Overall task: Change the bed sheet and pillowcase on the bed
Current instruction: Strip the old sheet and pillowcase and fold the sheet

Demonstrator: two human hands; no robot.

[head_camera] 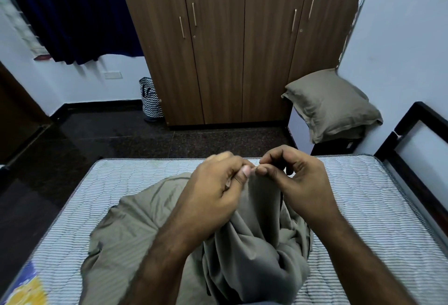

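Olive-grey cotton bed sheet [155, 227] lies bunched on the striped bare mattress [363, 202], directly beneath your hands. Your left hand [218, 193] and right hand [298, 181] meet, each pinching its raised edge. Mattress shows on both sides; its far edge is just beyond your hands, the dark headboard [409, 139] rightward.

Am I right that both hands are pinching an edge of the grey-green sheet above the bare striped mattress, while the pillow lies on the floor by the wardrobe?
Not quite: in the head view the pillow rests on a small stand beside the wardrobe, not on the floor. The rest holds: the left hand and right hand pinch the sheet above the striped mattress.
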